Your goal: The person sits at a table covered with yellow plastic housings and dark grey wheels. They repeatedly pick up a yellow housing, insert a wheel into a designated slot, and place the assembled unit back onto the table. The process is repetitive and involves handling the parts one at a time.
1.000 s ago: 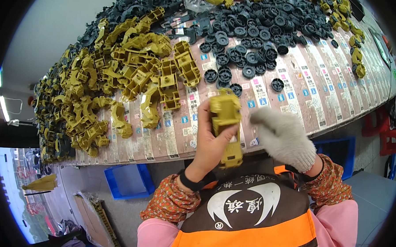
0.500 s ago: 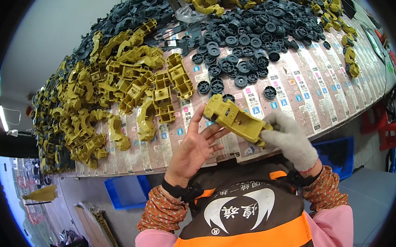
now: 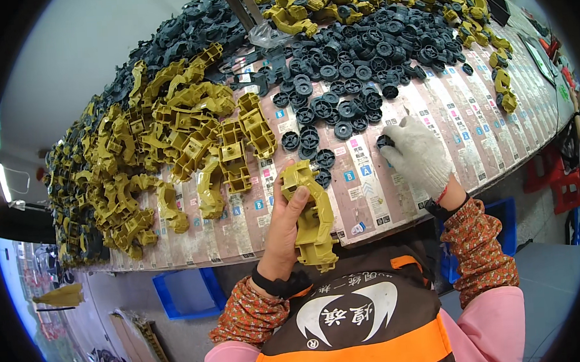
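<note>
In my bare left hand is a yellow plastic toy car body, held upright on end near the table's front edge, its hollow side facing right. The thumb of my left hand presses on its face. My right hand, in a pale knit glove, reaches out over the table. Its fingertips close on a single dark toy wheel, partly covered by the glove. Several more dark wheels lie just beyond, at the near end of a large heap.
Yellow car bodies are piled across the left of the table. Dark plastic parts form a heap at the far left. More yellow pieces line the back and right. A blue bin sits below the table edge.
My right hand has let go of the car body and moved up and away to a loose wheel. My left hand has turned the body upright and drawn it nearer.
</note>
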`<state>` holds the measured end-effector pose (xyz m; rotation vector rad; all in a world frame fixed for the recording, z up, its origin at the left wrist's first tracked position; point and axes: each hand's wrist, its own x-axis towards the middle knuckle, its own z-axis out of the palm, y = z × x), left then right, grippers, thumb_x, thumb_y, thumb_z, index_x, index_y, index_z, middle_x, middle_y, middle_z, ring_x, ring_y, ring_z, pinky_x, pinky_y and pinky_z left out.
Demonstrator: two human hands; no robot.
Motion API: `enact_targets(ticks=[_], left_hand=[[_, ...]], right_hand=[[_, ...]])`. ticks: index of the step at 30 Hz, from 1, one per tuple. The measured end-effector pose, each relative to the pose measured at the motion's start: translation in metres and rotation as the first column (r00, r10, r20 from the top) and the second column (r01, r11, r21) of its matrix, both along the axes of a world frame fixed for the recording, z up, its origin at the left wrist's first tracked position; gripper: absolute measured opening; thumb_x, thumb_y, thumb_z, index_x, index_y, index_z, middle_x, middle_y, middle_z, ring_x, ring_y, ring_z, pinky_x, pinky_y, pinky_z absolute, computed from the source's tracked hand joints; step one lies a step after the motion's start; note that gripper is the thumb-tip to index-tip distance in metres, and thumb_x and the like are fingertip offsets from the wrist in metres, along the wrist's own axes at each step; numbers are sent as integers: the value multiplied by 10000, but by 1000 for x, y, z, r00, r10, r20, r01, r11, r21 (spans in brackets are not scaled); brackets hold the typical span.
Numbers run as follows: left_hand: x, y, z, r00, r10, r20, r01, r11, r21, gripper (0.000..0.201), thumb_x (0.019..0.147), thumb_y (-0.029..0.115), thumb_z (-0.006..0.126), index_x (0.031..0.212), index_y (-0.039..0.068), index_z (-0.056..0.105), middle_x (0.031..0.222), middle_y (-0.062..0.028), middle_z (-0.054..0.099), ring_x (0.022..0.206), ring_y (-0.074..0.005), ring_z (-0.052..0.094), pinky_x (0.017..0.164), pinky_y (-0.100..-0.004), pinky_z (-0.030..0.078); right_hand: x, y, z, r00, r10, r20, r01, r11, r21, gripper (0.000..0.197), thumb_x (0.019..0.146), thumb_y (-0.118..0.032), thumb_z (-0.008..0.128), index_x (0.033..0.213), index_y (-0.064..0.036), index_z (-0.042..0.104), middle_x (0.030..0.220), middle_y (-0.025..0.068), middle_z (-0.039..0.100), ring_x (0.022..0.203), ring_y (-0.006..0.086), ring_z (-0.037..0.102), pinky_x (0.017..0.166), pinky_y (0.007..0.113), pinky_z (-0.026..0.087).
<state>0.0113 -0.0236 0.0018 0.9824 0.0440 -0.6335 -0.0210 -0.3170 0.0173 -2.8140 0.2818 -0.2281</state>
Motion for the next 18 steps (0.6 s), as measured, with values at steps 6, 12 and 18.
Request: enact_targets(ticks=[6, 12, 18], left_hand=[[-5, 1, -5, 999, -8, -32, 6, 998, -58, 714, 1058, 269, 718, 1640, 235, 305, 1305, -50, 590, 1079, -172, 686, 872, -369, 652], [-14, -8, -6, 996, -59, 74, 60, 998, -18, 744, 1062, 240, 710, 1663, 240, 272, 1394, -53, 558, 1205, -166, 617, 992, -363, 589], [-25, -17, -6, 975, -82, 208, 62, 993, 99, 769, 1057, 197, 715, 1663, 207, 242, 1408, -71, 558, 1224, -170, 603, 1048, -343, 540]], right_hand=[[-11, 16, -15, 984, 88, 156, -120, 970, 210, 214, 920, -185, 741, 1019, -23, 642, 956, 180, 691, 891, 392, 708, 779, 477, 563], [-27, 78, 1, 984, 30, 173, -158, 579, 800, 175, 991, -88, 666, 1158, -39, 654, 935, 166, 746, 874, 330, 757, 775, 411, 578], [-30, 97, 3, 982, -8, 191, -146, 611, 778, 284, 993, -67, 646, 1270, -11, 630, 1049, 210, 746, 965, 369, 759, 822, 430, 587]])
